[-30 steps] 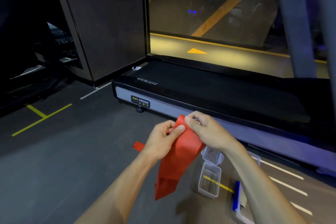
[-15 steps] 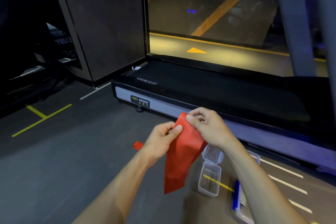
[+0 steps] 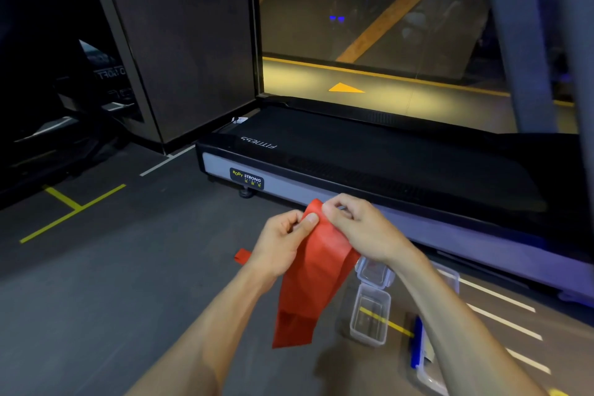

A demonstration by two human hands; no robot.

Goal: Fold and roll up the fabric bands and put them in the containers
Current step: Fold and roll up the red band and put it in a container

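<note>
Here, both hands work at chest height over a dark gym floor (image 3: 96, 299). Left hand (image 3: 278, 243) pinches the top edge of a red fabric band (image 3: 313, 270), thumb pressed flat on its face, fingers curled behind. Right hand (image 3: 360, 228) pinches the same top edge just beside it, fingertips curled over the corner. Neither hand is spread; both hold cloth.

Band hangs down between the forearms, doubled, lower end free in the air above the floor. A darker strip shows at the bottom, where one layer seems to hang lower than the other. A small red piece (image 3: 242, 256) shows on the floor behind the left hand; cannot tell whether it belongs to this band or is another.

Open clear container (image 3: 369, 318) sits on the floor below the right wrist, lid (image 3: 374, 272) hinged back towards a treadmill (image 3: 385, 164). A second container with a blue clip (image 3: 418, 342) lies near it, partly cut off by the right forearm.

Judgement: fold in hand, roll not yet begun.

Risks from here:
- Layers look uneven at the bottom; rolling from the top may give a skewed, cone-shaped roll.
- Thin, stretchy-looking cloth; a loose pinch may let one layer slip out.
- A slack roll may spring open or prove too wide for the narrow container.
- Hanging end may drag on the floor.
</note>
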